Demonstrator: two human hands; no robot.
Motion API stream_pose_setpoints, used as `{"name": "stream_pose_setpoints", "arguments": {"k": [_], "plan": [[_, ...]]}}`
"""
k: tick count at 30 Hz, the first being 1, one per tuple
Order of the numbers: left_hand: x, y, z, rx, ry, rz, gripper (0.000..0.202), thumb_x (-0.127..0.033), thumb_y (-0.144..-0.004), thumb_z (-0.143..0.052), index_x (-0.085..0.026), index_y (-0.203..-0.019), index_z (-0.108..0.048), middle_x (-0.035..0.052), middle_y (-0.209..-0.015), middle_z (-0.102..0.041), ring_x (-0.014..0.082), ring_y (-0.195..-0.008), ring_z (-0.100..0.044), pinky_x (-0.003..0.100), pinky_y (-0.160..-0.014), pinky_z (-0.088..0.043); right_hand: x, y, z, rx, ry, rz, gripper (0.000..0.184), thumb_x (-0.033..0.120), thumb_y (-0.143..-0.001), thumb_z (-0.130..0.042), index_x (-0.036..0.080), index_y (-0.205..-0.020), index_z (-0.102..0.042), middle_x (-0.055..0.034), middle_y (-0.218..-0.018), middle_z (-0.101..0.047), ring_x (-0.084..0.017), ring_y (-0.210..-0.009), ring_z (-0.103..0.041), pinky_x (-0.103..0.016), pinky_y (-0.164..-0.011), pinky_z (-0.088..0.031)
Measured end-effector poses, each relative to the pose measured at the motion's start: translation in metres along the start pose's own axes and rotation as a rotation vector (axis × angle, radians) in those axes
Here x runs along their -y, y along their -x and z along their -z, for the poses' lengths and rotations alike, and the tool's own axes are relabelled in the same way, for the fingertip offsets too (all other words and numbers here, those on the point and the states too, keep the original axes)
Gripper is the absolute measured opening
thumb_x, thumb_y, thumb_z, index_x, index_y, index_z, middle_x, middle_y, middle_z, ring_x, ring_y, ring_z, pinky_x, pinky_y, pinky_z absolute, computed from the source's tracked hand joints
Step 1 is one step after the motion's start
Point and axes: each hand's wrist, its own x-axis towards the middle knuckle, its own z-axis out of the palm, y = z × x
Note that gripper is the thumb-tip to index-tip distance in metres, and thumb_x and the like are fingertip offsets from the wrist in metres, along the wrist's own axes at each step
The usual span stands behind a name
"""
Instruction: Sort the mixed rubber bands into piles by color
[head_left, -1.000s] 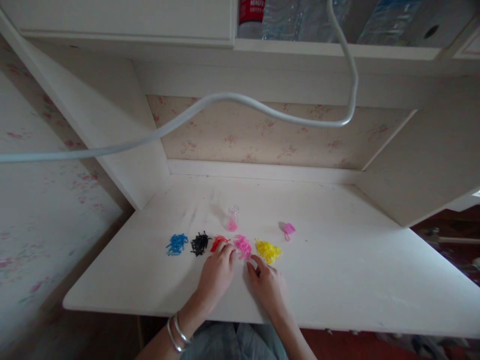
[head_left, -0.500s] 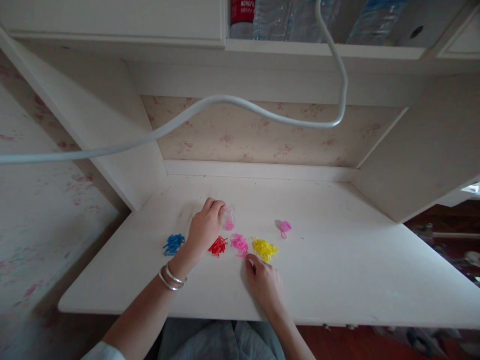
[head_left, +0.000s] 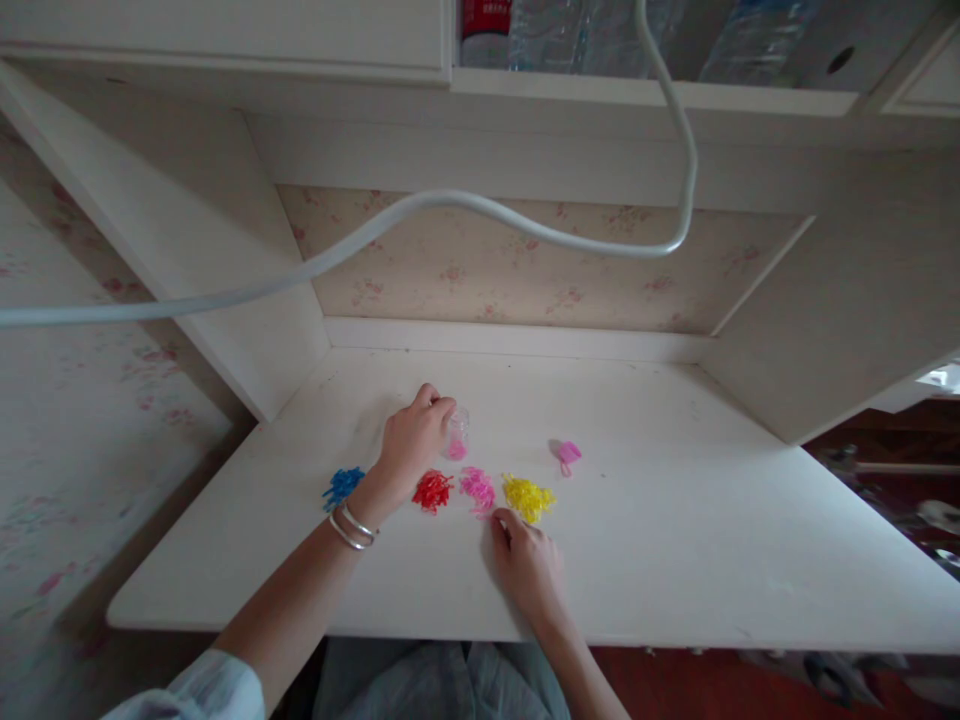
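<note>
My left hand [head_left: 416, 440], wearing two silver bangles, has its fingers closed at the rim of a small clear jar [head_left: 458, 430]. Some pink bits lie in the bottom of the jar, which stands on the white desk. Just in front of it is a pile of small pink bands [head_left: 478, 488]. My right hand [head_left: 527, 560] rests with thumb and finger pinched at the near edge of that pile, beside the yellow bands [head_left: 529, 497]; what the pinch holds is too small to see. Red bands [head_left: 433, 491] and blue bands [head_left: 343, 487] lie near my left wrist.
A pink piece with a loop [head_left: 569, 454] lies on the desk [head_left: 675, 540] to the right. Across the view hangs a white cable [head_left: 450, 199]. Bottles [head_left: 547, 35] stand on the shelf above, and side panels frame the desk.
My left hand has shifted slightly at the jar's rim, showing more of the red bands. The right hand stays nearly still. The view has shifted a little.
</note>
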Motion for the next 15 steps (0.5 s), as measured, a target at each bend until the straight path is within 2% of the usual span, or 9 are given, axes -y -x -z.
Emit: {"name": "stream_pose_setpoints", "arguments": {"k": [4,7,11,15], "plan": [[0.006,0.005,0.001,-0.057,0.032,0.023,0.028,-0.032,-0.095,-0.034,-0.030,-0.105,-0.061,0.0005,-0.103,-0.054,0.0110,-0.070,-0.057,0.022,-0.060,-0.039,-0.002,-0.001,-0.003,-0.015,-0.043,0.021,0.035,0.034,-0.094,-0.031,0.027,-0.103,-0.064,-0.0023,-0.085,-0.072,-0.015,-0.070,-0.066,-0.020,-0.055,-0.033],[0.010,0.020,0.000,-0.103,0.109,0.039,0.027,-0.032,-0.095,-0.036,-0.026,-0.105,-0.060,0.0014,-0.101,-0.057,0.0119,-0.079,-0.059,0.022,-0.066,-0.042,-0.005,-0.001,-0.006,-0.031,-0.082,0.039,0.036,0.036,-0.095,-0.030,0.026,-0.103,-0.063,-0.0022,-0.085,-0.072,-0.016,-0.071,-0.067,-0.021,-0.055,-0.034],[0.008,0.056,-0.011,-0.077,0.263,0.026,0.026,-0.030,-0.094,-0.037,-0.022,-0.098,-0.062,0.0025,-0.093,-0.062,0.0120,-0.082,-0.061,0.022,-0.074,-0.045,-0.008,0.000,-0.007,-0.041,-0.149,0.037,0.039,0.040,-0.095,-0.028,0.023,-0.102,-0.062,-0.0040,-0.086,-0.072,-0.017,-0.071,-0.067,-0.021,-0.057,-0.037],[0.000,0.099,-0.033,0.003,0.440,-0.005,0.026,-0.029,-0.094,-0.037,-0.022,-0.097,-0.062,0.0038,-0.095,-0.064,0.0136,-0.088,-0.061,0.024,-0.079,-0.046,-0.007,0.002,-0.005,-0.064,-0.297,0.000,0.041,0.044,-0.095,-0.028,0.023,-0.100,-0.062,-0.0039,-0.086,-0.071,-0.017,-0.075,-0.066,-0.022,-0.063,-0.040]]}}
